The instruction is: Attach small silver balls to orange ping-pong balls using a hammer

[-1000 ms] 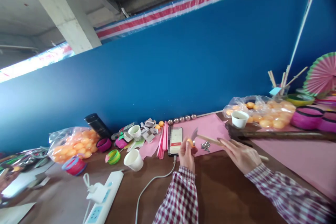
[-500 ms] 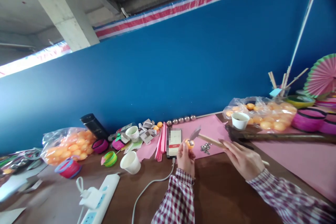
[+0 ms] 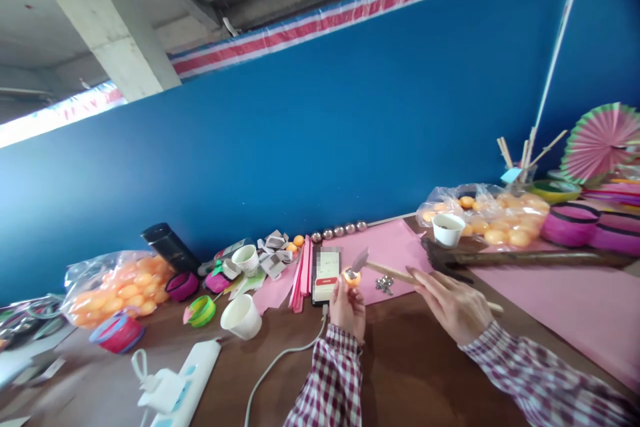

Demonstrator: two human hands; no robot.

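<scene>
Left hand (image 3: 349, 309) grips the orange ball (image 3: 352, 277); right hand (image 3: 454, 303) grasps the hammer (image 3: 395, 271); metal bits (image 3: 385, 284) lie between the grips, phone (image 3: 327, 275) just left.

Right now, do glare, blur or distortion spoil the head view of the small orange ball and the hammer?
Head view: both readable, though the small orange ball and wooden-handled metal hammer look slightly soft; pale glare leftward on the blue partition and brown tabletop; far-left edge smeared and stretched; upper-right corner dark; mosaic hides part of the black phone's screen.
</scene>
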